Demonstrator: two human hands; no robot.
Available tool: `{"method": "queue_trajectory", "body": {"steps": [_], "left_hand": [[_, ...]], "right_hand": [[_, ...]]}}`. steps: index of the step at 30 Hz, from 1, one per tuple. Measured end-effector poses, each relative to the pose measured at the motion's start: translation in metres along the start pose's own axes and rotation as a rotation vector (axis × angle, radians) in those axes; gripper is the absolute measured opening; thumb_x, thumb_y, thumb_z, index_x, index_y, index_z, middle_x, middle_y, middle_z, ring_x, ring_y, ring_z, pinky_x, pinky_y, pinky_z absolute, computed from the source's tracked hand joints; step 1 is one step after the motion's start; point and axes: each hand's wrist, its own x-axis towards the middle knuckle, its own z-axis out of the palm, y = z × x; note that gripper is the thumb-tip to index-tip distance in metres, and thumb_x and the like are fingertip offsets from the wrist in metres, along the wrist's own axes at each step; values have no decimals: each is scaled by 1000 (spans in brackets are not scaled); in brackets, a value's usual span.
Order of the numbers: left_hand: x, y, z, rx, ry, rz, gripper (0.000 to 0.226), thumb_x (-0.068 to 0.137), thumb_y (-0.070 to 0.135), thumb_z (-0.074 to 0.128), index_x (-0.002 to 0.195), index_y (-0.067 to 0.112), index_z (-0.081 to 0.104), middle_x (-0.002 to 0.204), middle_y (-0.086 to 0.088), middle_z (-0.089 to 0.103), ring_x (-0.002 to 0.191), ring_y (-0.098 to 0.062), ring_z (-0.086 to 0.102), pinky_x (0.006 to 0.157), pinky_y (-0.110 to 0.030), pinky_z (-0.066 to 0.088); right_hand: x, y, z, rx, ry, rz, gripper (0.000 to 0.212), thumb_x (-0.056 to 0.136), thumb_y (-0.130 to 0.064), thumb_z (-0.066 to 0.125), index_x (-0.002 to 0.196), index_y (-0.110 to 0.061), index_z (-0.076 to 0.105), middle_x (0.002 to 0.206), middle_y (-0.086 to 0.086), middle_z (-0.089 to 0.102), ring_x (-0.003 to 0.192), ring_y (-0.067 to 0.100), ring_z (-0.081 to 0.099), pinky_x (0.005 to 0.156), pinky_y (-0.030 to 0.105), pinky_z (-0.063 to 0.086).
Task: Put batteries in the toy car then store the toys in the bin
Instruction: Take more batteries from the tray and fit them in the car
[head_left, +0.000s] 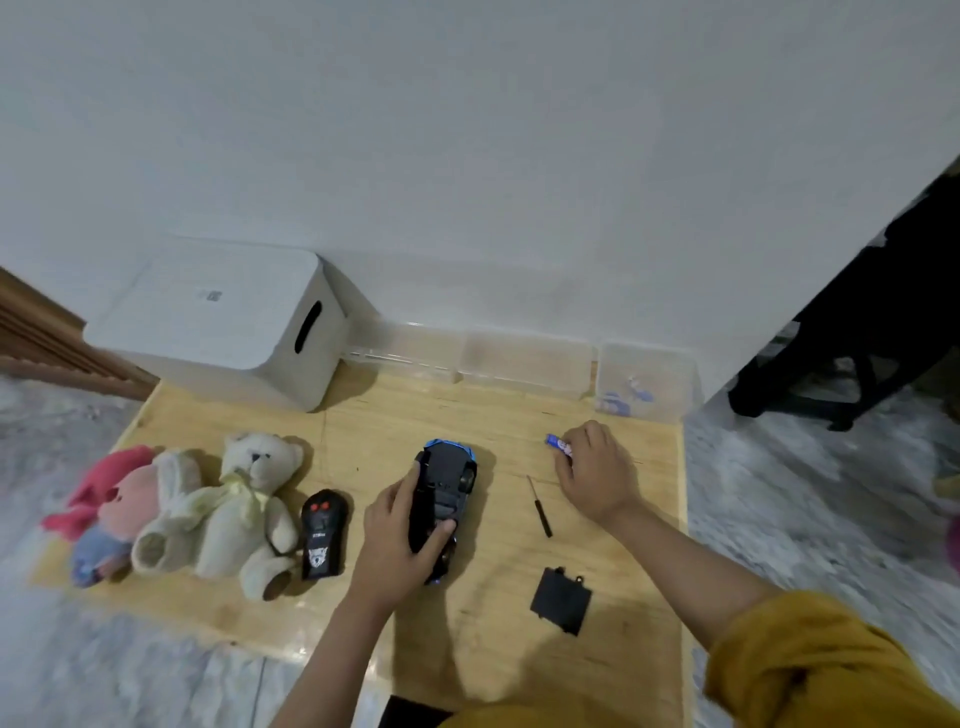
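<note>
A black and blue toy car (448, 486) lies upside down on the wooden board (498, 639), its underside facing up. My left hand (397, 540) grips it from the left side, thumb across its near end. My right hand (595, 470) holds a blue battery (557, 442) in curled fingers, right of the car. The black battery cover (562, 600) lies loose on the board near my right forearm. A thin black screwdriver (540, 506) lies between the car and my right hand. A white lidded bin (228, 322) stands at the back left.
A black remote control (322, 535) lies left of the car. A cream teddy bear (244, 509) and pink and blue soft toys (111, 512) sit at the board's left. Clear plastic boxes (524, 358) line the wall; the rightmost (644, 382) holds more batteries. Dark furniture (862, 322) stands right.
</note>
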Motion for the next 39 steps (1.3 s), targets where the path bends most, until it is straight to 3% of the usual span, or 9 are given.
{"method": "queue_trajectory", "body": {"steps": [4,9,12,17,21,26,30,35,39], "left_hand": [[-3,7,3,-134,-37,-83,81,80,59,51,149,38,13,115,1,51,107,-14,48,93,-33,43],[-7,17,6,-310,-99,-112,84,83,36,57,149,34,6,125,21,43,120,1,42,103,-30,36],[-7,16,6,-326,-108,-163,93,75,34,65,149,40,8,127,6,45,122,-11,43,106,-36,38],[-6,36,3,-340,-66,-221,94,78,21,76,147,42,16,116,-3,42,93,6,45,96,-30,41],[-8,49,8,-429,-15,-217,98,73,20,80,145,45,18,115,-1,38,97,4,45,94,-28,41],[-9,71,8,-689,-9,-157,89,75,4,76,135,49,29,123,3,52,103,-8,59,79,-21,54],[-7,87,4,-772,-2,-146,86,69,17,72,130,61,31,118,-3,61,105,-18,61,91,-41,53],[-5,101,0,-859,-29,-124,84,69,17,76,132,56,37,116,-5,60,105,-22,63,90,-48,54],[-6,107,0,-908,-29,-120,85,63,16,80,134,46,42,116,-8,59,99,-17,66,86,-49,55]], "right_hand": [[-4,-7,-6,28,-126,60,28,96,-38,42,100,-13,55,86,4,62,71,25,59,56,33,49],[-2,-11,-13,27,-181,124,32,97,-41,37,110,-16,52,92,3,62,71,25,61,53,30,43],[-2,-25,-27,447,-45,342,22,98,-29,45,99,-11,58,72,0,56,56,17,48,49,27,31],[-8,-55,-49,1338,-127,920,30,100,-27,41,91,-9,63,58,0,39,44,13,31,41,23,28],[-22,-71,-70,1615,-280,916,28,99,-27,43,98,-5,59,55,-1,40,37,9,30,35,19,23],[-31,-82,-95,1394,-327,670,19,94,-25,55,98,-7,62,69,5,63,37,13,31,38,19,26],[-29,-85,-114,1257,-235,525,10,89,-19,63,84,-12,57,67,9,65,32,3,36,34,15,28],[-21,-86,-129,1197,-130,415,11,91,-11,59,83,-16,65,72,12,64,34,-1,46,39,7,32],[-18,-86,-133,1077,-95,361,5,89,-19,63,91,-22,64,74,3,70,58,3,63,54,19,48]]}}
